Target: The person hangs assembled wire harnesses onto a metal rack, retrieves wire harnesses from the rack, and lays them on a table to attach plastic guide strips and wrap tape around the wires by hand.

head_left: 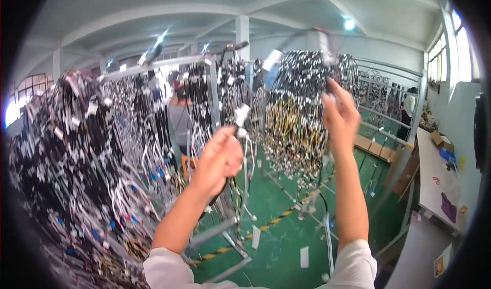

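Note:
My left hand (221, 155) is closed around a black wire harness, and a white connector (242, 116) sticks up above the fingers. Dark cable from this bundle hangs below the fist. Higher up and to the right, my right hand (341, 116) pinches another dark part of a wire harness, smeared by motion. Above it a thin dark cable arcs to the left, with a white tag (272, 60) near its far end. Whether both hands hold one and the same harness I cannot tell. Behind the right hand hangs a dense rack of harnesses (296, 99) with black, white and yellow wires.
Thick bundles of harnesses (66, 151) hang along the left on a metal rail (158, 66). A person in grey (179, 120) stands beyond them. A long worktable (434, 176) runs along the right wall. The green floor (279, 248) has a yellow-black stripe and white paper slips.

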### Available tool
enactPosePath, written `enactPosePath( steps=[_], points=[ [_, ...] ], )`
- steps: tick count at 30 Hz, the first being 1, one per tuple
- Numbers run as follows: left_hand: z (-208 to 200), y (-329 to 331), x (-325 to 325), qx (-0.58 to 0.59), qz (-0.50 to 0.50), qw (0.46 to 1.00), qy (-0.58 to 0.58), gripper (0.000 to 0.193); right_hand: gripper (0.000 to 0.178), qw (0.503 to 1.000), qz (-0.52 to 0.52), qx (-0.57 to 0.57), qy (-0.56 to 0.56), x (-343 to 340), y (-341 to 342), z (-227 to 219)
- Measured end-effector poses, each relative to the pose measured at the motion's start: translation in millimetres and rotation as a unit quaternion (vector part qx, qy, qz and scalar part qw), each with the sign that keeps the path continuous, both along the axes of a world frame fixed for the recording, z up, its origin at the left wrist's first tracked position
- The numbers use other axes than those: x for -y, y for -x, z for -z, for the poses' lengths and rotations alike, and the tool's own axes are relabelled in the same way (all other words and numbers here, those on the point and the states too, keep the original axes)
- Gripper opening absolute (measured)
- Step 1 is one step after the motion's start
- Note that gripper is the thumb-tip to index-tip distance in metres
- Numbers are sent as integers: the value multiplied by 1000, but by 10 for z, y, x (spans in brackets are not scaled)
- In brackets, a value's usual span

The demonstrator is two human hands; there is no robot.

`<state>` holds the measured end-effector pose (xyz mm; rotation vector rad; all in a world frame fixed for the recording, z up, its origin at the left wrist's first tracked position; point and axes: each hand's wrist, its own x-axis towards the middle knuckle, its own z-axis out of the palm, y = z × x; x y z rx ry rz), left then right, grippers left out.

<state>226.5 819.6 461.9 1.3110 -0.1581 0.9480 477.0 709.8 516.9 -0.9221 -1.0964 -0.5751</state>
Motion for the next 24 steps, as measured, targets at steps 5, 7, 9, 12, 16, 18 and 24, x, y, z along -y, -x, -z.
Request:
enactPosePath(
  steps=[5,7,9,12,16,18,24],
  points=[
    [-604,-568,-1513,49,-136,988,-56,15,34,996,69,62,7,-2198,-336,-862],
    [-357,-742,-2068,7,-191,980,-52,16,40,987,16,-2,160,-2794,-376,-635],
    [148,-803,-2517,-76,-286,952,-82,21,56,978,23,77,195,-3103,-292,17],
    [1124,-690,-2861,-181,-370,905,-109,35,75,976,-43,83,199,-3054,-201,977],
    [1906,-568,-2701,-138,-407,900,-73,55,52,950,-6,209,234,-2305,-394,1994],
    [2029,-555,-2361,-148,-503,826,-205,57,40,921,-83,105,366,-1756,-763,2394],
    [1932,-1086,-1543,-27,-650,648,-396,24,19,937,109,-208,260,-364,-2593,2901]
  ],
)
